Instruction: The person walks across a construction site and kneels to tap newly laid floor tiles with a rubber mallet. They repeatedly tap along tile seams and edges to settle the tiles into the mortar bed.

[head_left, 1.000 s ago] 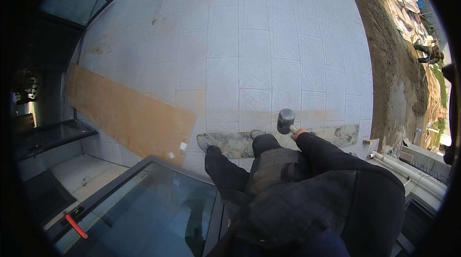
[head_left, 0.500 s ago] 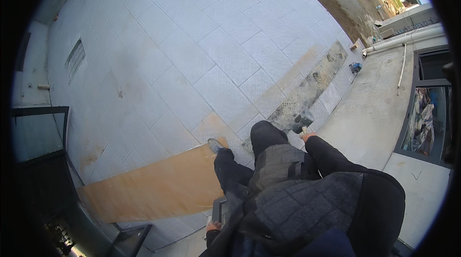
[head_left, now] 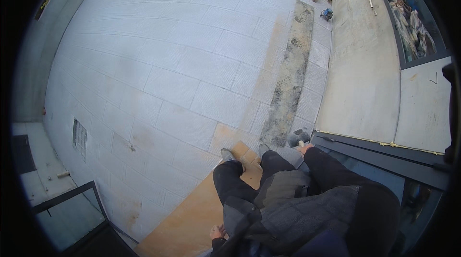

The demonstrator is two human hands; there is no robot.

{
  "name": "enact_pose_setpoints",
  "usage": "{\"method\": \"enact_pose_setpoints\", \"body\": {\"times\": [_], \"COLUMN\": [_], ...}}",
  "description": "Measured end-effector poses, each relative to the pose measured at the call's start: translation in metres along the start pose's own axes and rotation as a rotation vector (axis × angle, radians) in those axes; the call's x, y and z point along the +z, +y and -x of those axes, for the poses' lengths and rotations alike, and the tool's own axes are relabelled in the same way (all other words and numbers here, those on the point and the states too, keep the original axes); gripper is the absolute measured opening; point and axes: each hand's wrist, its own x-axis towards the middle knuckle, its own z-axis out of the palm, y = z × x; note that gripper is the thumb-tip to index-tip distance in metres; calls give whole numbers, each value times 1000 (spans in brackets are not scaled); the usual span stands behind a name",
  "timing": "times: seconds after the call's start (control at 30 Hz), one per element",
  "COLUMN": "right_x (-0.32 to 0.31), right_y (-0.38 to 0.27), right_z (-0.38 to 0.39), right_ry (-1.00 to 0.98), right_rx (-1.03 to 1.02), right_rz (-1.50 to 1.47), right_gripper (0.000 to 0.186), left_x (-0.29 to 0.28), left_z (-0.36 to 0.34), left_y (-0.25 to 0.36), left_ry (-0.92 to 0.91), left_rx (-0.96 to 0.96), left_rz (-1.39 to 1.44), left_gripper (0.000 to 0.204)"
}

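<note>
My right hand is closed round the short pale handle of a black-headed mallet. The mallet's head is at a grey paving slab with a dark smudge, beside the end of a bare dark mortar strip; whether it touches the slab I cannot tell. Low in the picture, my left hand hangs over a tan board, its fingers loosely apart and nothing visible in them. Small tan pieces lie between my shoes.
Light grey paving spreads ahead, with a drain grate at left. A concrete wall runs along the right above a dark door frame. A blue tool stands beyond the strip. A glazed frame is at lower left.
My view has turned and shifted, bringing the dark door frame in at right. My right hand still holds the mallet. My left hand now shows over the board, away from the dark frame-like object.
</note>
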Motion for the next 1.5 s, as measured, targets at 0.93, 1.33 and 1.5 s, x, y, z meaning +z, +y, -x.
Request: {"method": "enact_pose_setpoints", "body": {"times": [0.93, 1.33, 1.5], "right_x": [531, 392, 379], "right_y": [264, 173, 177], "right_z": [-487, -667, -754], "right_ry": [330, 899, 782], "right_rx": [248, -133, -80], "right_rz": [-171, -229, -280], "right_gripper": [42, 38, 43], "left_x": [969, 997, 1012], "left_z": [-762, -759, -762], "left_y": [-32, -119, -142], "left_ry": [-1260, -1244, -1152], "left_rx": [929, 571, 581], "left_rz": [-1163, -1038, -1037], "left_gripper": [62, 39, 40]}}
